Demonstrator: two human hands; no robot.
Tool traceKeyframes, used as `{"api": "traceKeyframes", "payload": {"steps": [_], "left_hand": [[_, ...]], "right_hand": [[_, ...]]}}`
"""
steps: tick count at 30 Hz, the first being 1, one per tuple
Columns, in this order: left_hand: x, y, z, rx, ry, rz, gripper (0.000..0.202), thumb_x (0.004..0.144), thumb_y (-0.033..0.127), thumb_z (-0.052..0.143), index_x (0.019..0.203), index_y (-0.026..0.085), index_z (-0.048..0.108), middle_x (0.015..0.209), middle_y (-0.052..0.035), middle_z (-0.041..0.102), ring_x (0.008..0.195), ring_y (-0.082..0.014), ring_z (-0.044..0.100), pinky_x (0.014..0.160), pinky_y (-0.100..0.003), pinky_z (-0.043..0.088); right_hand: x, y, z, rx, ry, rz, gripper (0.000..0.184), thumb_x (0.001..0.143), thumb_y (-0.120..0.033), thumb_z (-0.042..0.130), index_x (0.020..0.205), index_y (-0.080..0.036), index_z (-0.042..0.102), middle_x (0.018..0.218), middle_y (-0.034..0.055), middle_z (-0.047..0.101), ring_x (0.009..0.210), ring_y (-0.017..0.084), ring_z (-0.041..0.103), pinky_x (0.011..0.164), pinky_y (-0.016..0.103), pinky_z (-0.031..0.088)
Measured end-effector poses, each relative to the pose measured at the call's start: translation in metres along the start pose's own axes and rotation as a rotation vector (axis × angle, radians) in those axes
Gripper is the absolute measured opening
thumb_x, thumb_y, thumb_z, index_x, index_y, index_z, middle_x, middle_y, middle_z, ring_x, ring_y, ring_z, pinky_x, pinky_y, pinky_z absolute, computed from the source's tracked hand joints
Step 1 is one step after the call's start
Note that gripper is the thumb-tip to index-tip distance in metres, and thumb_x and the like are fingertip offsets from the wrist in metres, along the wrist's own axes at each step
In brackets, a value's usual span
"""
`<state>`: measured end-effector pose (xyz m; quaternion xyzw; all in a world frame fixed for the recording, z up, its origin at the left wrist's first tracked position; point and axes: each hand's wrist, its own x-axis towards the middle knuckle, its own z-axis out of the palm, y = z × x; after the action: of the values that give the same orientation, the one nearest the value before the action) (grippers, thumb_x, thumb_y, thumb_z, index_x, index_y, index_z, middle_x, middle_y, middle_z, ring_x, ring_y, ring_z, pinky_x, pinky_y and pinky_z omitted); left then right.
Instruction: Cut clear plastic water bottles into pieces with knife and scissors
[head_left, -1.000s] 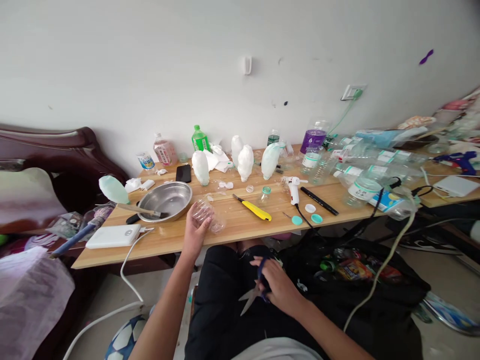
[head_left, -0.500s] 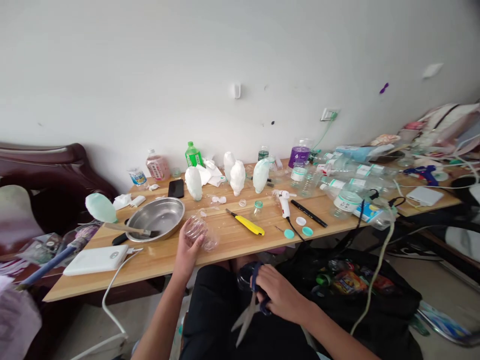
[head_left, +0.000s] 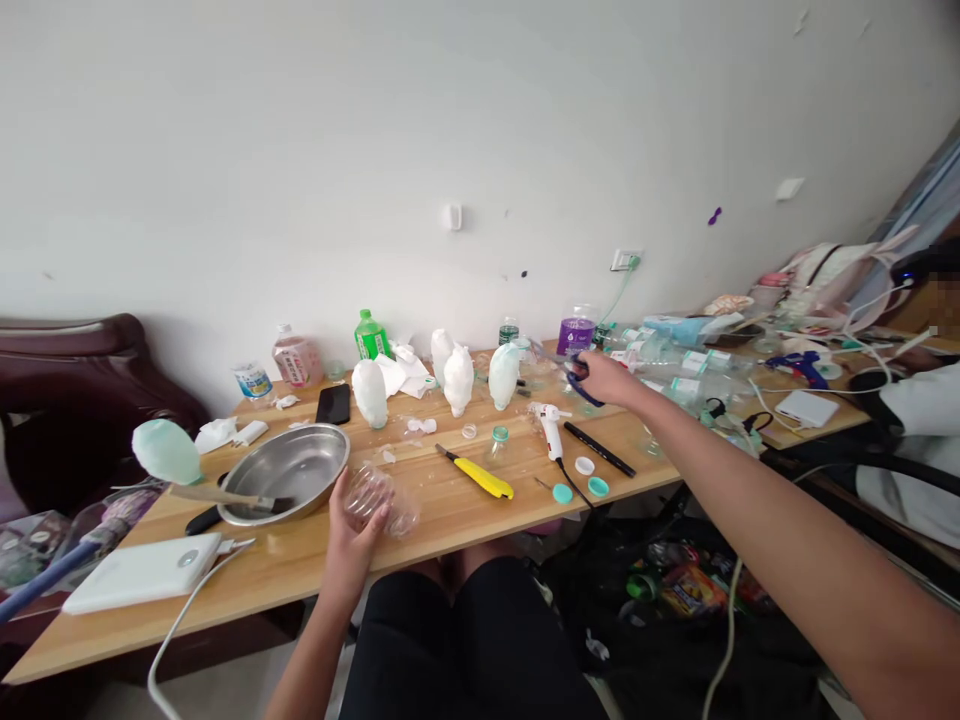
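My left hand (head_left: 354, 535) is wrapped round a clear ribbed piece of plastic bottle (head_left: 391, 506) at the table's front edge. Stretched far across the table, my right hand (head_left: 606, 378) grips a pair of scissors (head_left: 585, 388), blades pointing left toward the pale, lumpy wrapped shapes. One such wrapped shape (head_left: 504, 377) stands just left of the blades. Below the scissors lies a white glue gun (head_left: 551, 435) with a black marker (head_left: 600, 449) beside it. A yellow utility knife (head_left: 484, 478) and a cut bottle neck with a green cap (head_left: 499, 440) lie between my hands.
At left, a steel bowl (head_left: 247, 456) holds a brush, with a white power bank (head_left: 142, 575) in front. Several clear bottles (head_left: 694, 372) crowd the right side. A black bag (head_left: 675, 640) of waste sits below the table. Another person's sleeve (head_left: 926, 400) shows far right.
My right hand has carried the scissors from above my lap up and forward over the table's back part. My left hand still holds the bottle piece. The view has shifted right.
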<state>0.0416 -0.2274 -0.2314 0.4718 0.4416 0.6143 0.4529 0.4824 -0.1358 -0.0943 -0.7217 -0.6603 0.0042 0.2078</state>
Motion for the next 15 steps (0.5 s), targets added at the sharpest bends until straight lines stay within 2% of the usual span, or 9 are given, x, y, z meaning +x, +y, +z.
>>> {"api": "traceKeyframes", "payload": {"steps": [4, 8, 10, 12, 15], "left_hand": [[0.0, -0.002, -0.003, 0.018, 0.017, 0.003, 0.069, 0.073, 0.04, 0.078, 0.132, 0.028, 0.044, 0.134, -0.0119, 0.057, 0.125, -0.0275, 0.057, 0.109, -0.048, 0.043], [0.0, -0.006, -0.008, 0.06, 0.073, -0.015, 0.062, 0.071, 0.039, 0.08, 0.123, 0.027, 0.048, 0.13, -0.0109, 0.062, 0.128, -0.0264, 0.055, 0.113, -0.049, 0.038], [-0.001, -0.005, -0.009, 0.061, 0.086, -0.02, 0.062, 0.069, 0.037, 0.082, 0.12, 0.026, 0.048, 0.127, -0.0113, 0.063, 0.124, -0.0262, 0.058, 0.112, -0.048, 0.04], [-0.002, 0.0, -0.008, 0.036, 0.063, -0.016, 0.064, 0.067, 0.035, 0.083, 0.119, 0.026, 0.047, 0.125, -0.0118, 0.065, 0.121, -0.0261, 0.061, 0.107, -0.046, 0.046], [-0.002, 0.012, -0.002, -0.005, 0.01, 0.006, 0.086, 0.065, 0.031, 0.084, 0.136, 0.031, 0.034, 0.118, -0.0088, 0.066, 0.112, -0.0242, 0.066, 0.098, -0.044, 0.053]], "right_hand": [[0.03, 0.005, 0.032, -0.062, -0.111, 0.022, 0.022, 0.091, -0.036, 0.061, 0.088, -0.014, 0.062, 0.081, -0.0002, 0.062, 0.071, 0.013, 0.059, 0.069, 0.03, 0.051], [0.035, 0.009, 0.041, -0.062, -0.124, 0.063, 0.026, 0.092, -0.039, 0.06, 0.086, -0.014, 0.062, 0.083, 0.0001, 0.063, 0.073, 0.013, 0.06, 0.071, 0.031, 0.051], [0.033, 0.01, 0.033, -0.043, -0.093, 0.085, 0.024, 0.09, -0.038, 0.063, 0.082, -0.014, 0.061, 0.079, -0.0006, 0.062, 0.07, 0.013, 0.059, 0.069, 0.03, 0.049], [0.028, 0.012, 0.017, -0.011, -0.053, 0.099, 0.023, 0.086, -0.035, 0.065, 0.077, -0.014, 0.059, 0.074, -0.0001, 0.061, 0.068, 0.013, 0.056, 0.067, 0.028, 0.044], [0.012, 0.012, -0.017, 0.07, 0.029, 0.095, 0.023, 0.085, -0.034, 0.059, 0.075, -0.014, 0.057, 0.072, 0.005, 0.06, 0.067, 0.013, 0.054, 0.064, 0.029, 0.037]]}}
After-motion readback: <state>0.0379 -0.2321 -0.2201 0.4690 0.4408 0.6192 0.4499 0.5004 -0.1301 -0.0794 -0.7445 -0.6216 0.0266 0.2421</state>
